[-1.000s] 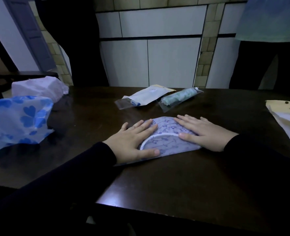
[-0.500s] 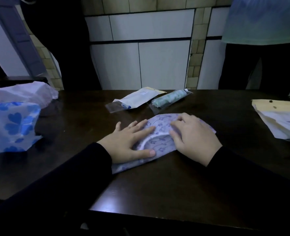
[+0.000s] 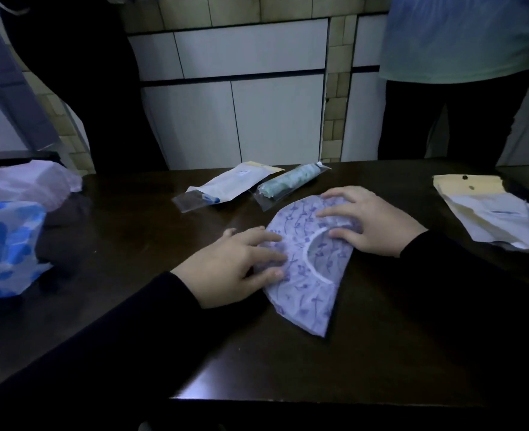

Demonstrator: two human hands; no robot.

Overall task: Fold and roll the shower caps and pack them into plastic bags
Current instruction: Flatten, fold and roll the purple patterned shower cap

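The purple-patterned shower cap lies folded into a half-round on the dark surface, its straight edge running from the far right down to a point nearest the camera. The left hand rests on the cap's left curved edge with fingers spread and nearly straight, gripping nothing. The right hand lies flat on the cap's far end, fingers extended over the white elastic band; it too presses rather than grips.

Risks noted:

1. The film looks thin and slick. Should either hand lift, the fold is likely to spring open, since only palm pressure holds it.
2. The near point of the cap is unheld and could swing or crease unevenly when rolling starts.
3. Air trapped beneath the layers may make a loose roll, too bulky for a bag.

2 filled plastic bags lie just beyond the cap: 1 white, 1 holding a green roll. A stack of empty bags sits to the right, well apart. A blue heart-print cap waits at the left edge.
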